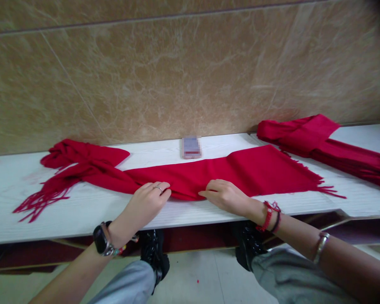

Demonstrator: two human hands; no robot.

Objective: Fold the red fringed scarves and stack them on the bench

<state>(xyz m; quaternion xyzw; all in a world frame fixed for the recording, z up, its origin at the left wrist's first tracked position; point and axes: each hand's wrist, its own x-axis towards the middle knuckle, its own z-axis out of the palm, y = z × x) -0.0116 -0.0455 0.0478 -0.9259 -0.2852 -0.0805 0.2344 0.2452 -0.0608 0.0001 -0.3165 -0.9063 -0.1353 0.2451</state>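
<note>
A red fringed scarf stretches lengthwise along a white bench. Its right part lies smooth and flat, while the left part is narrow, creased and bunched. Both hands are at its near edge, a short way apart. My left hand has its fingers curled over the cloth near the creased part. To the right, my right hand pinches the same edge, thumb and fingers close together. The fingertips are partly hidden. A crumpled red length lies at the left; whether it belongs to the same scarf, I cannot tell.
Another red scarf, loosely folded, lies at the bench's right end. A small phone-like object, blurred out, rests near the tiled wall. Below the bench's front edge are my black shoes and the pale floor.
</note>
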